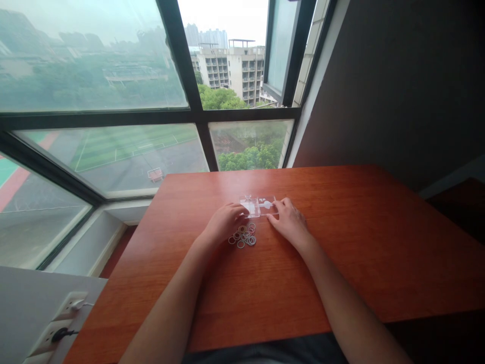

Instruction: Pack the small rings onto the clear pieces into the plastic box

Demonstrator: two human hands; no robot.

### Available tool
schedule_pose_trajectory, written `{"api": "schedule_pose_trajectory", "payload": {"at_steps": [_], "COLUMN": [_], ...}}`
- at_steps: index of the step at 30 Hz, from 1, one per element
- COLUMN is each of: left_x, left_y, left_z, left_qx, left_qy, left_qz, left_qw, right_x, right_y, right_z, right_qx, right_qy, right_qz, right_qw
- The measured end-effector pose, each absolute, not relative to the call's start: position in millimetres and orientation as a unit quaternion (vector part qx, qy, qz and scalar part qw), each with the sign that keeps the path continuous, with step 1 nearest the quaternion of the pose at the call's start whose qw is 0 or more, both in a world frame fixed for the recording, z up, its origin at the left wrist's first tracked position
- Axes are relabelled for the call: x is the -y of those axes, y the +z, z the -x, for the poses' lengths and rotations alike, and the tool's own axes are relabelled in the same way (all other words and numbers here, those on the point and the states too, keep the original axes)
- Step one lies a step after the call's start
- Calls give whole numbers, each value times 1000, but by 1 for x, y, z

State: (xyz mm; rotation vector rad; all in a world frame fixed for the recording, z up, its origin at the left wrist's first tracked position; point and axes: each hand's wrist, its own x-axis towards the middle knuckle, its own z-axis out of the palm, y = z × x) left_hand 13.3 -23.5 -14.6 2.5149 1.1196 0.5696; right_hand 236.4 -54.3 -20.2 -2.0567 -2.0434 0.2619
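Observation:
A small clear plastic box point(250, 208) lies opened out flat on the reddish wooden table, with a white mark on its right half, the lid point(267, 205). My left hand point(226, 221) holds the left end of the box, its fingers curled against the edge. At the right end, the thumb and fingers of my right hand point(288, 217) grip the lid. A loose pile of several small rings point(244, 236), mostly pale with some yellowish and reddish ones, lies just in front of the box, close to my left hand. Some fingertips are hidden behind the plastic.
The wooden table point(364, 242) extends to both sides. Beyond its far edge stands a dark-framed window point(204, 115) with one pane swung out. Wall sockets point(56, 328) with plugs sit low on the left, beside the table's edge. A dark wall rises at the right.

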Motion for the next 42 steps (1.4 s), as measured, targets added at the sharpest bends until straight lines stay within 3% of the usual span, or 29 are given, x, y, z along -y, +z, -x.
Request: {"api": "schedule_pose_trajectory", "payload": {"at_steps": [22,29,33,39,42], "left_x": [27,31,34,41,44], "left_y": [-10,15,25,20,17], "left_z": [-9,8,16,14,7], "left_qx": [-410,-472,-532,-523,-502], "left_qy": [209,178,61,-21,-17], "left_qz": [-875,-852,-817,-778,-800], "left_qw": [149,142,213,346,328], "right_x": [54,50,52,69,74], "right_y": [-23,-22,-21,-20,-20], "right_z": [-238,-239,-230,-211,-203], "right_qx": [705,686,729,832,846], "right_qy": [103,79,138,208,186], "right_qz": [685,685,611,473,466], "right_qw": [153,232,274,200,180]}}
